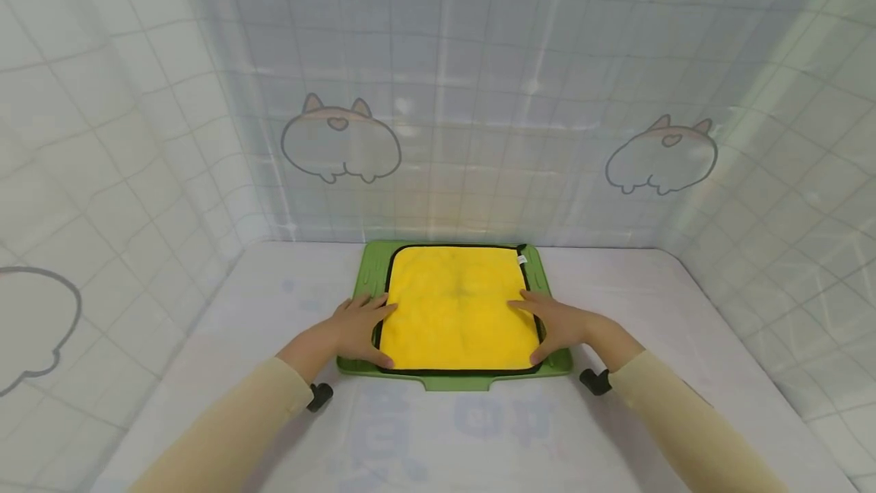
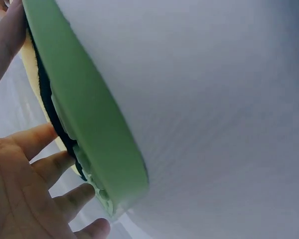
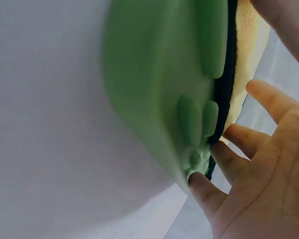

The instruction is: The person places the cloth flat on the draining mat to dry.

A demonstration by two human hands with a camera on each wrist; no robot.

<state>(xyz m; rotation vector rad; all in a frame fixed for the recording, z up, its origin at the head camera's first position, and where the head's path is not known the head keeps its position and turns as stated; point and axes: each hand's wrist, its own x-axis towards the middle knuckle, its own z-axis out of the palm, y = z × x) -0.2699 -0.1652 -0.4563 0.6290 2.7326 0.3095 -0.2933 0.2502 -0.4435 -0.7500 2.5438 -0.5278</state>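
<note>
A yellow cloth (image 1: 458, 306) with black edging lies spread flat over a green plastic board (image 1: 456, 384). At its upper right corner is a small white label (image 1: 522, 259). My left hand (image 1: 359, 329) rests along the left edges of cloth and board, fingers spread and thumb near the lower left corner. On the opposite side my right hand (image 1: 561, 324) touches the cloth's right border, its fingers likewise spread. Both wrist views show extended fingertips at the black edging and the board's raised ridges (image 3: 190, 122). Neither hand grips anything.
The board stands on a white table (image 1: 287, 287) with faint blue printing. Pale grid-patterned curtains (image 1: 493, 97) with cartoon animal drawings enclose the back and both sides. A dark device is strapped at each wrist.
</note>
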